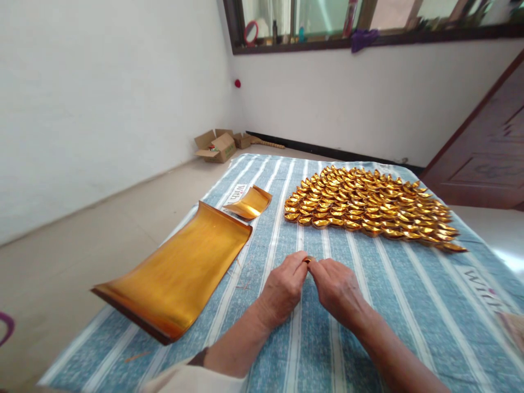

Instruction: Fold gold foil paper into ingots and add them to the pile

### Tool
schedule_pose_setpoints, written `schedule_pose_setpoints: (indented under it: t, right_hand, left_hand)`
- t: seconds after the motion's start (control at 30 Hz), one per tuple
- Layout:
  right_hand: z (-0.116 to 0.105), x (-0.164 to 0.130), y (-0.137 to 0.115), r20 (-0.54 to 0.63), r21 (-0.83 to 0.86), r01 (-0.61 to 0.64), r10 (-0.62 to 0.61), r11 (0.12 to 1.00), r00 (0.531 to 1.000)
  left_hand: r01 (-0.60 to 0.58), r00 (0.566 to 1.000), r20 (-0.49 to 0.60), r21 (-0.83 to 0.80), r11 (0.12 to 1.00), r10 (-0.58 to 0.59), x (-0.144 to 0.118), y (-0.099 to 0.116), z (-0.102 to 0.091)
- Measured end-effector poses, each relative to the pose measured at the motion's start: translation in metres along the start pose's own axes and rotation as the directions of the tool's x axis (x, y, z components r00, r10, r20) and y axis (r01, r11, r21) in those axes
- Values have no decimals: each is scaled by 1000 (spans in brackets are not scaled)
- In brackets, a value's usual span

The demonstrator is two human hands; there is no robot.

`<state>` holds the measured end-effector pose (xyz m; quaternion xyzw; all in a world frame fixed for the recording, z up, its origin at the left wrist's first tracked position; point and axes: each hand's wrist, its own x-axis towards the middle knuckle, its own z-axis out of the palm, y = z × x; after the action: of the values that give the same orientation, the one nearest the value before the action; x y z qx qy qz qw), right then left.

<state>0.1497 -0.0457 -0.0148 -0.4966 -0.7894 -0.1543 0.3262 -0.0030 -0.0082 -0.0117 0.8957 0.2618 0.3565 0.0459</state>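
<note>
- Low centre of the frame: the left hand and the right hand meet fingertip to fingertip, both pinched narrow on a small gold paper piece held between them, just above the cloth.
- Only a sliver of that piece shows between the fingers; its shape can't be made out.
- Under the hands lies a blue and white striped cloth that covers the whole work surface.
- Left of the hands, in the lower left of the frame: a big stack of gold foil sheets, edges curling up at both ends.
- Just beyond it, towards the centre: a smaller curled gold sheet, lying partly over printed writing on the cloth that starts "Wit"; the rest is covered.
- Upper right of the hands: a wide spread of folded gold ingots, packed in touching rows.
- Far right edge: more lettering on the cloth, too skewed to read fully.
- Upper left, on the floor by the wall: open cardboard boxes.
</note>
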Motion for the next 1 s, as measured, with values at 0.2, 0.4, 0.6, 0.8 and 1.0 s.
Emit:
schedule_pose_setpoints:
  t: [0.2,0.4,0.6,0.8,1.0]
  right_hand:
    - [0,-1,0,8,-21,9,-9,1000,1000]
    - [-1,-1,1,-31,22,7,-6,1000,1000]
    - [4,-5,9,-36,101,-112,116,989,993]
    - [13,-11,16,-50,87,-136,140,987,989]
    - [12,-9,13,-82,93,-126,134,988,988]
  left_hand:
    - [10,1000,1,-13,1000,-10,-2,-2,3]
    - [25,999,-36,1,1000,-25,0,-4,3]
    - [73,993,-88,-63,995,-79,1,-6,0]
    - [81,993,-73,-129,988,-91,2,-4,-2]
    - [102,990,-78,-161,982,-116,5,0,-6]
